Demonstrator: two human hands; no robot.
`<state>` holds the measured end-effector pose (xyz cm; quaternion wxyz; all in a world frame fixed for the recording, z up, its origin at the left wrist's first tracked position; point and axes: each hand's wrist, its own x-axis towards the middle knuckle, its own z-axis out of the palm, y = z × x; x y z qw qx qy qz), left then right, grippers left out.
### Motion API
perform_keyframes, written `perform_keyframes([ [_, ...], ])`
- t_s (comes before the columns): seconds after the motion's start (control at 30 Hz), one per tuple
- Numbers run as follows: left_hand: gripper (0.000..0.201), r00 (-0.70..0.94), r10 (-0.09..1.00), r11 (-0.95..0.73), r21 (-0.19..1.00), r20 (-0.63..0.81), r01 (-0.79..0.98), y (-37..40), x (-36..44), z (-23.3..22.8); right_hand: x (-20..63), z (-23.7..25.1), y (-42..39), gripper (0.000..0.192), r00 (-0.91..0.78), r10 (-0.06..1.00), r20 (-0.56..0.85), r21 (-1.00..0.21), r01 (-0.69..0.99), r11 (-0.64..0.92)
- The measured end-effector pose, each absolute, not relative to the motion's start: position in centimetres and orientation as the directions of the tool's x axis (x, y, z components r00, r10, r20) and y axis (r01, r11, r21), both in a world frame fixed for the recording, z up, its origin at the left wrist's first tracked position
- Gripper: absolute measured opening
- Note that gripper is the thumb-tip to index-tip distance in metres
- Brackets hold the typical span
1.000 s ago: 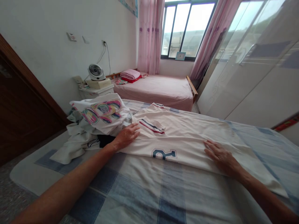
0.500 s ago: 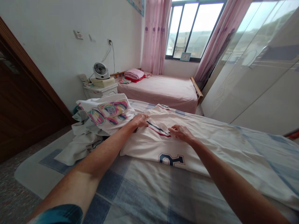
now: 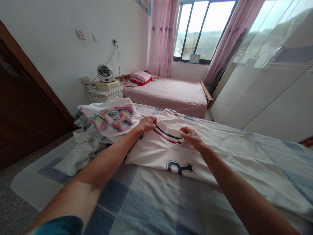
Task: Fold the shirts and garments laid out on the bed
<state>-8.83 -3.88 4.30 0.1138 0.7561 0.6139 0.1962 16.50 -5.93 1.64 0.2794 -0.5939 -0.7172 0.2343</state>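
A white shirt (image 3: pixel 151 148) with navy and red stripes and a navy printed letter lies partly folded on the bed. My left hand (image 3: pixel 148 124) is closed on one end of its striped edge. At the other end of the stripes, my right hand (image 3: pixel 192 136) pinches the same edge, fingers bent. Between both hands the striped band is stretched and slightly raised. Left of my left hand is a heap of clothes, topped by a white T-shirt (image 3: pixel 114 118) with a colourful print. Some of the white cloth is hidden beneath my forearms.
Blue-and-white checked bedding (image 3: pixel 146 199) spreads under the clothes. Beyond it stands a pink-covered bed (image 3: pixel 171 89) with folded textiles (image 3: pixel 140 77). A fan (image 3: pixel 105 73) sits on a white nightstand (image 3: pixel 105 95) at the left, and a glossy wardrobe (image 3: pixel 269 85) lines the right.
The striped edge is pulled wider and smoother. My right hand has moved a little right and up, and my left hand slightly up with the cloth.
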Motion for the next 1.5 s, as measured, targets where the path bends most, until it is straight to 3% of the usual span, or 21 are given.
perform_keyframes([
  [0.13, 0.017, 0.205, 0.935, -0.333, 0.52, 0.289, 0.787, -6.4, -9.4, 5.0, 16.9, 2.7, -7.2, 0.036, -0.206, 0.953, 0.224, -0.7, 0.647, 0.304],
  [0.23, 0.013, 0.269, 0.876, -0.474, 0.611, 0.4, 0.634, -10.1, -10.2, 4.8, 17.7, 2.9, -9.4, 0.032, -0.305, 0.871, 0.384, -0.601, 0.634, 0.487],
  [0.33, 0.015, 0.4, 0.837, -0.546, 0.557, 0.372, 0.625, -14.0, -11.1, 3.9, 18.6, 2.2, -11.9, 0.036, -0.426, 0.791, 0.439, -0.435, 0.669, 0.602],
  [0.5, 0.02, 0.503, 0.8, -0.599, 0.418, 0.326, 0.683, -16.9, -11.6, 2.6, 19.2, 0.8, -14.7, 0.04, -0.605, 0.715, 0.351, -0.282, 0.659, 0.697],
  [0.57, 0.021, 0.427, 0.824, -0.559, 0.415, 0.372, 0.718, -16.6, -11.3, 2.8, 19.1, 1.1, -15.0, 0.035, -0.585, 0.729, 0.355, -0.282, 0.677, 0.68],
  [0.67, 0.025, 0.3, 0.851, -0.474, 0.384, 0.431, 0.792, -15.2, -10.6, 3.5, 18.6, 1.9, -14.6, 0.025, -0.414, 0.826, 0.382, -0.344, 0.766, 0.543],
  [0.8, 0.02, 0.365, 0.883, -0.439, 0.246, 0.294, 0.864, -12.9, -9.6, 3.8, 17.6, 2.2, -13.5, 0.024, -0.287, 0.923, 0.256, -0.318, 0.876, 0.361],
  [0.9, 0.011, 0.309, 0.929, -0.348, 0.199, 0.203, 0.916, -11.8, -9.4, 3.2, 16.9, 1.4, -13.1, 0.022, -0.286, 0.941, 0.178, -0.314, 0.89, 0.33],
  [1.07, 0.018, 0.155, 0.952, -0.205, 0.174, 0.264, 0.963, -12.0, -9.1, 2.7, 16.8, -0.1, -13.2, 0.013, -0.254, 0.937, 0.24, -0.439, 0.833, 0.338],
  [1.13, 0.023, 0.182, 0.925, -0.238, 0.136, 0.334, 0.962, -12.6, -8.4, 2.8, 17.0, -0.2, -13.0, 0.017, -0.256, 0.934, 0.249, -0.464, 0.815, 0.347],
  [1.23, 0.03, 0.363, 0.837, -0.434, 0.092, 0.409, 0.896, -13.6, -7.1, 2.5, 17.1, -0.2, -12.6, 0.024, -0.232, 0.943, 0.237, -0.462, 0.827, 0.32],
  [1.33, 0.043, 0.502, 0.805, -0.553, 0.091, 0.316, 0.828, -14.3, -6.3, 1.0, 16.9, -0.4, -12.4, 0.019, -0.183, 0.953, 0.24, -0.438, 0.856, 0.274],
  [1.5, 0.062, 0.473, 0.876, -0.482, 0.12, 0.096, 0.868, -14.7, -6.5, -0.6, 16.5, -0.4, -13.3, 0.015, -0.174, 0.942, 0.286, -0.42, 0.861, 0.287],
])
